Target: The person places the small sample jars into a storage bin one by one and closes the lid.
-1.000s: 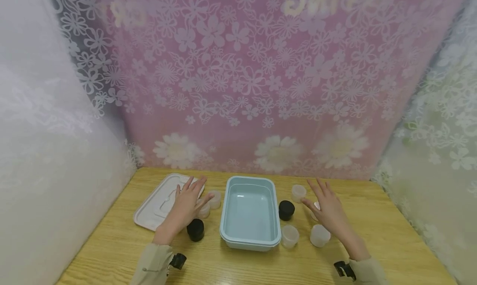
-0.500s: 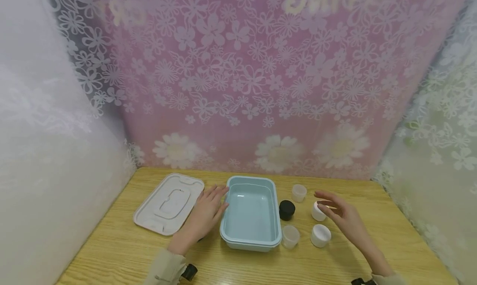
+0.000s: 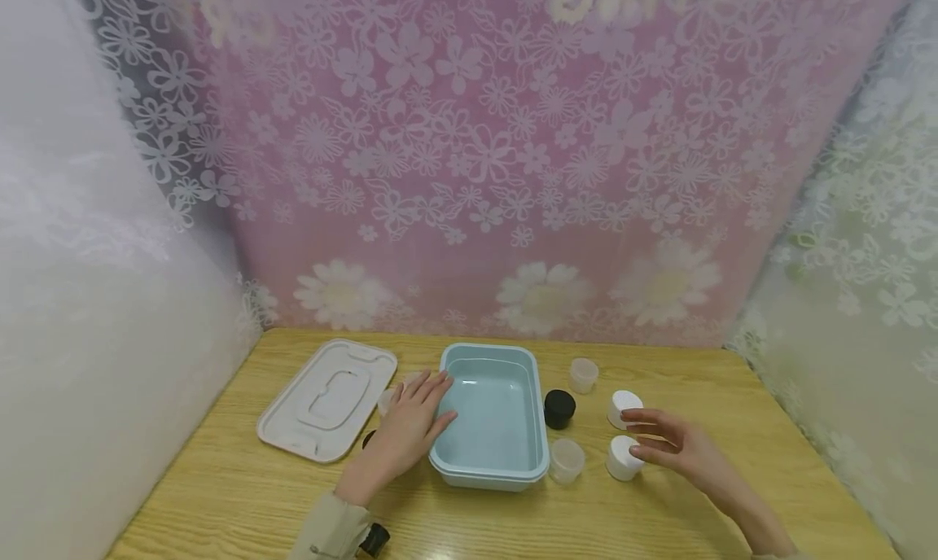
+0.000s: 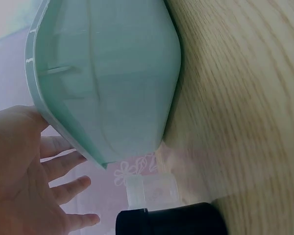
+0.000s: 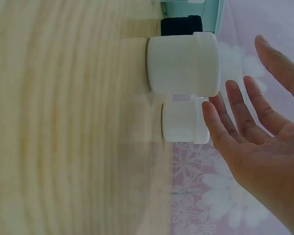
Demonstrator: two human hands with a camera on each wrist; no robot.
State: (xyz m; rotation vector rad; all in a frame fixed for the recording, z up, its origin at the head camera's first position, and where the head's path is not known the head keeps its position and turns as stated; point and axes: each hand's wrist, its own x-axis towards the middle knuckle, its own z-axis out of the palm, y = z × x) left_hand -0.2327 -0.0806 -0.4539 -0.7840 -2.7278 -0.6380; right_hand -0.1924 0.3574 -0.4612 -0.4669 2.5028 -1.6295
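Observation:
A light blue tub [image 3: 449, 462] stands open in the middle of the wooden table. My left hand [image 3: 410, 426] lies flat beside its left wall, with straight fingers touching the rim. In the left wrist view the tub [image 4: 103, 73] fills the top and my left hand [image 4: 24, 186] sits under its rim. My right hand [image 3: 663, 439] hovers open right of two white-lidded jars, one farther [image 3: 625, 405] and one nearer [image 3: 623, 458], and holds nothing. The right wrist view shows those jars [image 5: 183, 63] [image 5: 185, 121] just clear of my right hand's fingers [image 5: 220, 127].
A pale lid [image 3: 327, 400] lies flat left of the tub. A black jar [image 3: 559, 408] and two clear jars [image 3: 584, 374] [image 3: 567, 460] stand right of it. Another black jar [image 4: 171, 220] and a clear jar [image 4: 152, 188] sit by my left hand. Floral curtains enclose the table.
My left hand slid right from the lid to the tub's left rim. My right hand drew back toward me, from the far white jar to beside the near one.

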